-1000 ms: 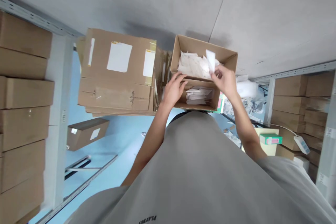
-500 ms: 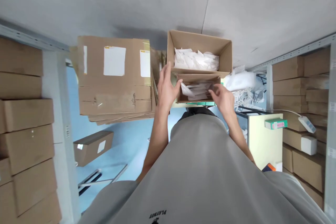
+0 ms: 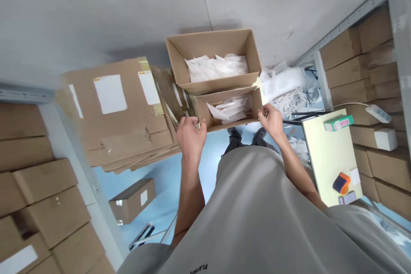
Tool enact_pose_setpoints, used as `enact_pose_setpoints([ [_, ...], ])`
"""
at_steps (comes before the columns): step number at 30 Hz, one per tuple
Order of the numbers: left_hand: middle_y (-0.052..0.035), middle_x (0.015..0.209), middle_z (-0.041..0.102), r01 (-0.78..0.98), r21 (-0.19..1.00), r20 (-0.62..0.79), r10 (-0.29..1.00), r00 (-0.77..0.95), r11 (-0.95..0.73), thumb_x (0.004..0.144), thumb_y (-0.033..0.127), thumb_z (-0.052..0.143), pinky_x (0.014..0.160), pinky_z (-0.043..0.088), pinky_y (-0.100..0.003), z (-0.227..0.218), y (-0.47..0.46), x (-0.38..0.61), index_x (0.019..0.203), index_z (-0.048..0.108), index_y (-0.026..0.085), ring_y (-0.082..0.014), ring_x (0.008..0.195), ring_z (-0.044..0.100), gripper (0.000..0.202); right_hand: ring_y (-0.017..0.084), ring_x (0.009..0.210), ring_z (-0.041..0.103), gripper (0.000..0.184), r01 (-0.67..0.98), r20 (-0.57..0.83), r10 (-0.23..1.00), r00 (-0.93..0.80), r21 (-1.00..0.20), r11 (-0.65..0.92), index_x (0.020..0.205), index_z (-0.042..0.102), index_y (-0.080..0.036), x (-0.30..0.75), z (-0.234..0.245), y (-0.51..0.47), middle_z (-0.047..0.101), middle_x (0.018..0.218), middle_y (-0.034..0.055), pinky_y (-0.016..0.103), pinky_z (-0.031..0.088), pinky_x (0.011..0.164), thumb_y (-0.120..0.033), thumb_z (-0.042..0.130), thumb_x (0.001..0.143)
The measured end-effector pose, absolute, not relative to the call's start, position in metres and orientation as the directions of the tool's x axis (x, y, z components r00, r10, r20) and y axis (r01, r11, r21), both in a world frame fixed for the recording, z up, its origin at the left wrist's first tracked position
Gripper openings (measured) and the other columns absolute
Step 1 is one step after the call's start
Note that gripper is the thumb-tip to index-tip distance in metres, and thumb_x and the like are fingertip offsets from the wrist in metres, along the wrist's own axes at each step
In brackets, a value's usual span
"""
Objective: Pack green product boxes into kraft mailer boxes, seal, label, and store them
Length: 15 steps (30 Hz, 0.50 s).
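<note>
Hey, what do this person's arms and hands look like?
Both hands, left hand and right hand, are bare: no gloves, and no rings or watch that I can make out. The forearms are uncovered. A grey short-sleeved T-shirt is worn, with small dark lettering at the picture's bottom edge.

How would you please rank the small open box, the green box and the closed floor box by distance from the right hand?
1. small open box, gripped at its right end by the right hand.
2. green box, on the pale table to the right.
3. closed floor box, far down left.
</note>
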<state>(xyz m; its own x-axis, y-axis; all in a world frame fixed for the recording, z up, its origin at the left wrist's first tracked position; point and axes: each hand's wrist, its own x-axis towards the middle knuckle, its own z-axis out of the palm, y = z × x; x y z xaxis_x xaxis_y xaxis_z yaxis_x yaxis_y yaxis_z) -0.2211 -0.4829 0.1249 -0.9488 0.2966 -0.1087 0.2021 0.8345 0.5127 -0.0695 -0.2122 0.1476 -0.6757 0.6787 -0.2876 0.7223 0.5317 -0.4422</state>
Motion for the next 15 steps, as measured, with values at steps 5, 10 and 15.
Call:
enact_pose_setpoints([
  [5,-0.0087,0.105,0.077,0.359,0.496,-0.066,0.447,-0.892,0.791,0.102,0.039,0.068,0.100,0.062,-0.048,0.152,-0.420,-0.197,0.096,0.066,0.028,-0.0332,0.102,0.078,0.013,0.031,0.086,0.079,0.019,0.758,-0.263,0.772,-0.578,-0.523,0.389,0.098,0.072,-0.026,0.005,0.158,-0.177,0.081,0.084,0.0073,0.037,0.056,0.081,-0.041,0.061,0.098],
  [10,-0.0070,0.102,0.078,0.557,0.492,-0.055,0.662,-0.748,0.670,0.102,0.036,0.069,0.091,0.061,-0.044,0.160,-0.316,-0.136,0.095,0.066,0.028,-0.0303,0.093,0.076,0.011,0.029,0.076,0.077,0.019,0.805,-0.244,0.910,-0.336,-0.576,0.143,0.087,0.065,-0.029,0.122,0.162,-0.136,0.077,0.077,0.0057,0.037,0.056,0.077,-0.045,0.063,0.096],
  [15,-0.0088,0.102,0.080,0.728,0.519,-0.105,0.879,-0.465,0.447,0.101,0.036,0.070,0.090,0.061,-0.043,0.143,-0.196,-0.041,0.092,0.068,0.027,-0.0302,0.091,0.078,0.013,0.028,0.069,0.072,0.020,0.775,-0.263,0.964,-0.024,-0.615,-0.148,0.079,0.054,-0.032,0.261,0.156,-0.101,0.071,0.068,0.0020,0.037,0.055,0.076,-0.044,0.064,0.092],
])
